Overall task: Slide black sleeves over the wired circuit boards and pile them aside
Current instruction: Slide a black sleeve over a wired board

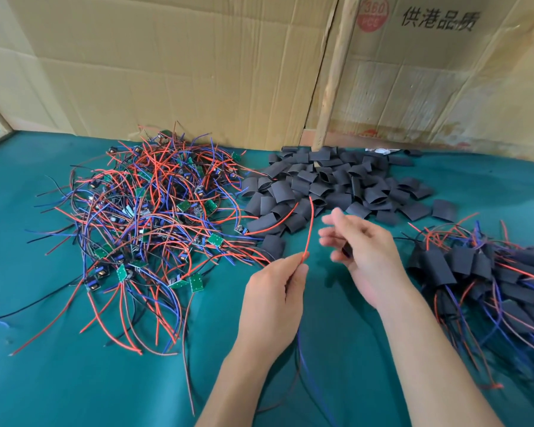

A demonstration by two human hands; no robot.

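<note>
Pinching red wire (308,232) in left hand (272,306), board not visible. Right hand (356,251) blurred, fingers loosely spread, apparently held small dark piece; cannot tell. Threading step, likely. Next: fetch sleeve from loose sleeves (330,186), then sleeved pile (475,272).

Table (74,380) covered in smooth teal cloth; black sleeves (336,186) matt; backdrop formed of creased brown cardboard (167,72); wires (136,211) plastic-coated.

A tangled heap of wired circuit boards (148,217) lies left. Loose black sleeves (336,186) lie piled behind; sleeved boards (475,272) lie stacked right
</note>
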